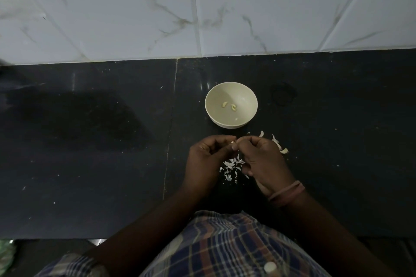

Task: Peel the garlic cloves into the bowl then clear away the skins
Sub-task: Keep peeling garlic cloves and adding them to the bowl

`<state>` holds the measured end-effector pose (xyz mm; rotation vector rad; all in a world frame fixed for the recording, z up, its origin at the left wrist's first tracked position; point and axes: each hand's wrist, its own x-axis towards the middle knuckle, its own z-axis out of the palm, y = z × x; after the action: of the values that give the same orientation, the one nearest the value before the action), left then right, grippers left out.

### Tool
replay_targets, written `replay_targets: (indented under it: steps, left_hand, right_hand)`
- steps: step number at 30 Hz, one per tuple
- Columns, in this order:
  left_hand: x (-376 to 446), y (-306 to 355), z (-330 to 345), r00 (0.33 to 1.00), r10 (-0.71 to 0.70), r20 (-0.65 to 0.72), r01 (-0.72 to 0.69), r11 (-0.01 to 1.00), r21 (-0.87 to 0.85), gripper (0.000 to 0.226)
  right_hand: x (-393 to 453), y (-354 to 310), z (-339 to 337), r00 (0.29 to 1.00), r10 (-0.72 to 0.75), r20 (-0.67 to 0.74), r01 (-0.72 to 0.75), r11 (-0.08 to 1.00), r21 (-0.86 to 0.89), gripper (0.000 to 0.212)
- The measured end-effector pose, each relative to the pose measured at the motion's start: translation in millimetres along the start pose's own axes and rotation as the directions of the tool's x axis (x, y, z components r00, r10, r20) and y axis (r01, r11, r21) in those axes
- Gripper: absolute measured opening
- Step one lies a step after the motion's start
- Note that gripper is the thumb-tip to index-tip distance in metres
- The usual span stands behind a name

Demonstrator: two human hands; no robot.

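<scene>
Dim light; black stone counter [90, 141]; grey-veined white marble wall tiles [112, 7] behind.

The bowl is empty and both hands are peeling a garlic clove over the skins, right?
Not quite. The head view shows the bowl already holds peeled cloves. Both hands, left and right, are peeling a garlic clove over the skins.

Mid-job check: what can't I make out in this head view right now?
- Garlic clove: mostly hidden by fingers of left hand and right hand; how far it is peeled is unclear.
- Skins: partly covered by the right hand.
- Green thing: cut off by the left edge, dim.
</scene>
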<state>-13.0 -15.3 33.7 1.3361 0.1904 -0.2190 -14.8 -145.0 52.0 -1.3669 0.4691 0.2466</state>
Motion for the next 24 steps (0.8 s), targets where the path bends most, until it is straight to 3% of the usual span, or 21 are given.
replay_targets:
  steps: [9,14,21,24]
  left_hand:
    - [2,-8,-1,0.983,-0.181,-0.043,0.143,0.882,-0.449,0.026]
    - [0,-9,0,0.977,-0.211,-0.037,0.169,0.865,-0.473,0.027]
    - [0,-8,-1,0.966,-0.255,-0.037,0.202,0.839,-0.504,0.023]
    - [-1,-9,-1,0.965,-0.261,-0.025,0.214,0.838,-0.502,0.021]
  right_hand:
    - [2,12,-3,0.993,0.114,-0.017,-0.106,0.958,0.266,0.033]
    - [3,16,-6,0.99,-0.015,-0.137,0.023,0.998,0.058,0.023]
    - [4,23,-8,0.952,-0.256,-0.166,0.192,0.925,-0.328,0.042]
    - [4,25,-4,0.941,-0.321,-0.111,0.27,0.905,-0.329,0.007]
